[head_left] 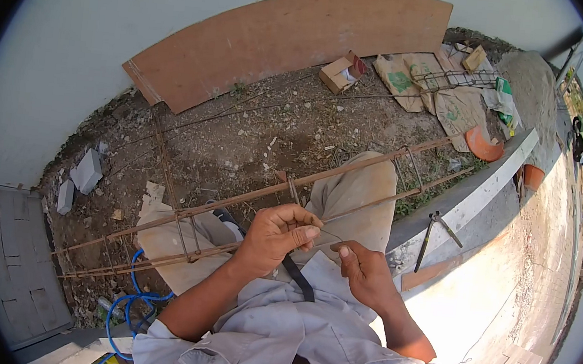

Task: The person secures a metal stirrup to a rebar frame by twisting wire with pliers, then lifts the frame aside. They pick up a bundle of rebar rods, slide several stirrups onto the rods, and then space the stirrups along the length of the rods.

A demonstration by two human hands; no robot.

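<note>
My left hand (273,238) is closed in a pinch just in front of the rebar cage (255,194), its thumb and forefinger on a thin tie wire (332,236). The wire runs across to my right hand (367,272), whose thumb and forefinger also pinch it. Long rusty bars joined by bent stirrups (413,167) make up the cage, which lies slantwise over my knees. Part of the lower bar is hidden behind my left hand. To the right, a pair of pincers (439,233) rests with its handles spread on the concrete ledge (490,194).
A brown plywood sheet (299,32) leans on the white wall. Beyond my knees are a cardboard box (338,74), paper sacks (459,114) and an orange curved piece (483,144). Grey blocks (87,171) sit at left; a blue hose (127,299) coils beside me.
</note>
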